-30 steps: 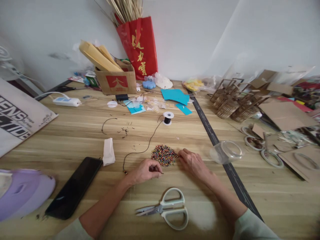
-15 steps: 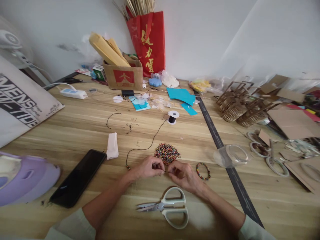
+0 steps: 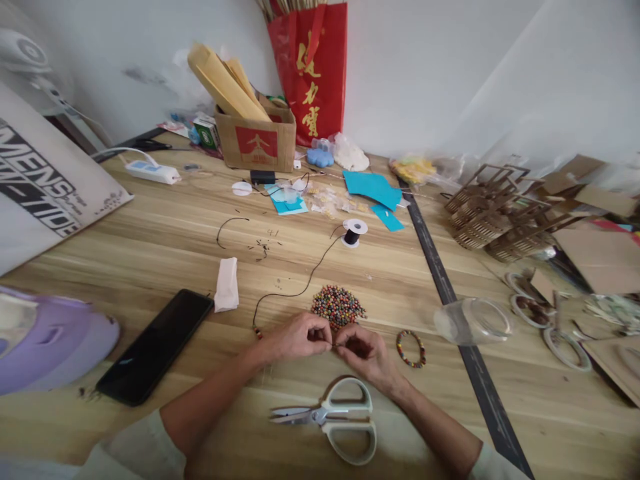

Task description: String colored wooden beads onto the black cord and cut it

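Thin black cord runs from a white-flanged spool toward my left hand, with a few coloured beads threaded on it beside the wrist. My left hand is closed in a pinch on the cord. Facing it, my right hand pinches at the cord's end; whether a bead sits between those fingertips is too small to tell. The fingertips of both hands nearly meet just in front of a pile of multicoloured beads. A beaded bracelet lies to the right of my right hand.
Scissors with pale handles lie partly spread below my hands. At left are a black phone, a folded white tissue and a purple device. A clear plastic jar lies at right, near small woven baskets.
The camera view has shifted a little, so the background sits higher and more to the right. My fingertips are slightly closer together, and less cord shows between them.
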Demonstrator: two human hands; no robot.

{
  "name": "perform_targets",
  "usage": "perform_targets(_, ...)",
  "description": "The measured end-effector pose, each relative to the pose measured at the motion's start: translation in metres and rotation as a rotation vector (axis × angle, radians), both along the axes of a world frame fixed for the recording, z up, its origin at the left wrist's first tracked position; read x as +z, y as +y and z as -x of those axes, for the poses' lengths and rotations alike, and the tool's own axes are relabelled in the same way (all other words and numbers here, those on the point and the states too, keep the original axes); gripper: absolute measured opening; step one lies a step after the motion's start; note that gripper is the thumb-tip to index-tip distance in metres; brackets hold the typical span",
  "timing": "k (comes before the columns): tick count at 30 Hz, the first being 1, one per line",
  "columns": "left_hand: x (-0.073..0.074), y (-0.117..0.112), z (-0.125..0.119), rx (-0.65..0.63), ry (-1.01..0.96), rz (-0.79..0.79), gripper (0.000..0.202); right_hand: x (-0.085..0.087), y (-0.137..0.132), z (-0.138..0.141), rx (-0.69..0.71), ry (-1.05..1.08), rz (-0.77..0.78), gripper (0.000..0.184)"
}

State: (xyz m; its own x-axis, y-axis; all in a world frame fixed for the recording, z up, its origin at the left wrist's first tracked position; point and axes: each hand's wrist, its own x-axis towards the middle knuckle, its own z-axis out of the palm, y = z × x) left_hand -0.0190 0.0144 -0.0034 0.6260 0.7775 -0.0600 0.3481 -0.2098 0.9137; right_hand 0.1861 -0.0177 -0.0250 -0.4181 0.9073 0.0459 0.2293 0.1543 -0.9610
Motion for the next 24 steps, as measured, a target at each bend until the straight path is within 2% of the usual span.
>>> perform_targets(12,-0.0043,-0.0006,-0.0020,-0.008,0.028,-0.047,0.008,0.0016,0.0013,-0.0015,0.036,-0.045,-0.059,0.014)
perform_targets(24,-0.0019,-0.0015,-0.0025,-0.021,0.047,-0.064,0.011,0.0028,0.0026,-0.0019,0.060,-0.056,-0.063,0.010)
